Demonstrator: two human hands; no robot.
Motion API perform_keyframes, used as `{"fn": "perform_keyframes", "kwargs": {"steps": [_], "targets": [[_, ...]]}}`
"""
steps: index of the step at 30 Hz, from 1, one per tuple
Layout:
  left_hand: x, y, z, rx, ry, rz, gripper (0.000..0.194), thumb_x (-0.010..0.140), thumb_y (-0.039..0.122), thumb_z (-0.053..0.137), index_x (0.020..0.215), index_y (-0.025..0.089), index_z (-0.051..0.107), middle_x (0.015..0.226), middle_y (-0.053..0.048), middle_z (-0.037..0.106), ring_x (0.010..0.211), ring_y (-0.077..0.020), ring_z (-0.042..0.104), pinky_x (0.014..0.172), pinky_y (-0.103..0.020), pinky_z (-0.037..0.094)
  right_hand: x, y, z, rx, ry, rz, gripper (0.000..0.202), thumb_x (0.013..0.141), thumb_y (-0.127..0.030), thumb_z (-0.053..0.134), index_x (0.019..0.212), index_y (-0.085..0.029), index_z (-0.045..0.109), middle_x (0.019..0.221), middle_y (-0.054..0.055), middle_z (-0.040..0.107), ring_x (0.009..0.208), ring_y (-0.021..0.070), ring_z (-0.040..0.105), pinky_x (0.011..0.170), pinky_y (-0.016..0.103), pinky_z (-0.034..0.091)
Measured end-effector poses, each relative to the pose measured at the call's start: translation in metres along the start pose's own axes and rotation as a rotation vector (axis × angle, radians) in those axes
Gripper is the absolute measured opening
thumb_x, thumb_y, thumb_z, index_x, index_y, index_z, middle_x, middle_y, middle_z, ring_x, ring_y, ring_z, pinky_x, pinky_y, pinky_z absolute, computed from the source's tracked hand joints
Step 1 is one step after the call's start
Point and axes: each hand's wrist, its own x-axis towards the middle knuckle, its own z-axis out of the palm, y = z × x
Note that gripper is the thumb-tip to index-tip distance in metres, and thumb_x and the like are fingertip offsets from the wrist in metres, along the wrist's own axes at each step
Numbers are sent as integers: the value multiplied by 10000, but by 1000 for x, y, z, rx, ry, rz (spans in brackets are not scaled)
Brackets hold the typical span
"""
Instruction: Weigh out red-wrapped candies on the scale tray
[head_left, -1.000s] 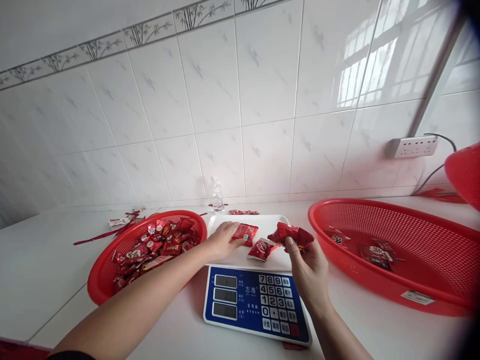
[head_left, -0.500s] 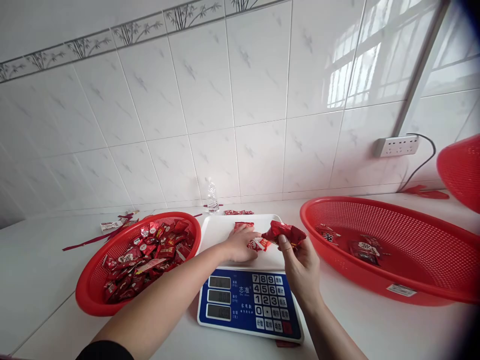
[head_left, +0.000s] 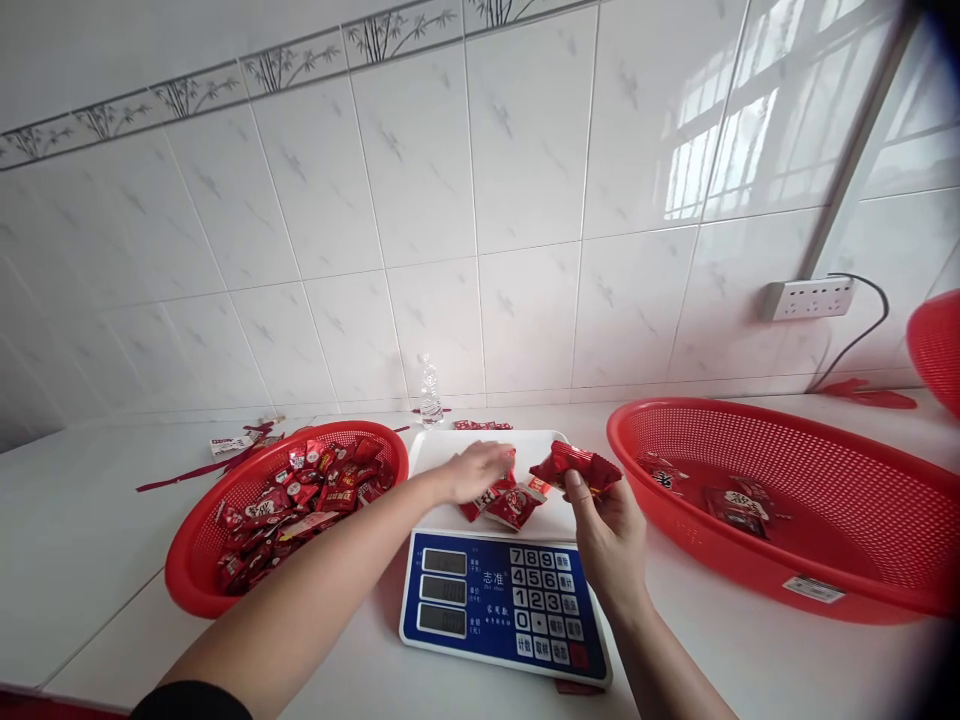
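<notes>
Nearest: blue keypad panel (head_left: 506, 605) of a scale, white tray (head_left: 555, 518) behind it. Right hand (head_left: 616, 535): closed, thumb pressing against one red packet (head_left: 574, 466), held above the tray's right edge. Left hand (head_left: 478, 472): over the tray, fingers extended together, back of hand uppermost; a red wrapper (head_left: 511, 464) shows at the fingertips. Cannot tell whether the left fingers pinch it or only cover it. Loose packets (head_left: 517, 507) lie on the tray, between the hands. Left basket (head_left: 184, 585) holds many packets; right basket (head_left: 675, 540), a few. Farther back: clear bottle (head_left: 430, 392), upright near the wall.
</notes>
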Motion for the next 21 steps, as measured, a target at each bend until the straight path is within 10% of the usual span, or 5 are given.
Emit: {"fn": "perform_keyframes", "kwargs": {"steps": [10,17,21], "targets": [[-82,-114,-90,189,160,-510,194,747,311,570,869,180,643,955,-74,702,908,-246,633,801,-317,465,-5,-10,1,-24,32,10,299,813,-454,614,970,-199,630,903,77,720,859,250,680,752,406,525],[-132,-142,-93,262,34,-740,745,462,417,790,1154,219,598,1205,-158,637,1058,-387,587,807,-392,448,-7,-6,2,-104,52,32,347,793,-509,615,977,-215,636,907,58,724,863,247,677,752,404,531],[-128,-143,-86,267,85,-715,584,561,381,745,1102,203,617,1158,-176,650,1024,-386,598,812,-406,431,-6,-6,3,-114,54,40,355,791,-511,616,963,-201,636,902,61,721,860,243,677,755,399,526]]}}
